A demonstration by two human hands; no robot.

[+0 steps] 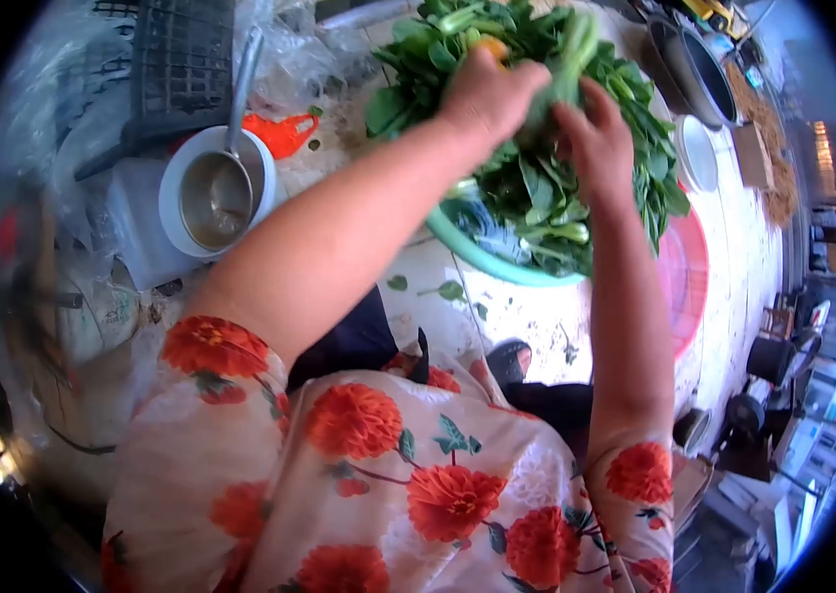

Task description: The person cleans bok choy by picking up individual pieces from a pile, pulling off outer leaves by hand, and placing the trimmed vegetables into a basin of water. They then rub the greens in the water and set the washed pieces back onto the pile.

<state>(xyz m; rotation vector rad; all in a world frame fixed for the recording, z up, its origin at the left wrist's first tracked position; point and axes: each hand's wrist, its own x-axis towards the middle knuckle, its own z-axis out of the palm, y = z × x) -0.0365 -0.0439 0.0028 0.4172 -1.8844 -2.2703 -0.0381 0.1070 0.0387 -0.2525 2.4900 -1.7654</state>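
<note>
Left hand (490, 97) half curled, thumb by the stalks, small orange thing (493, 47) at its fingers; blur, can't tell if gripped. Pale green bunch (576, 47) up between both hands, above the leafy greens (536, 188) heaped over the green basin (507, 269). Right hand (600, 138) bent round the bunch's lower part, looks to be grasping it. Pink basin (701, 282) farther right. Step looks like handling one bunch; next move probably calls for steady support on the stalks, leaves kept free.
</note>
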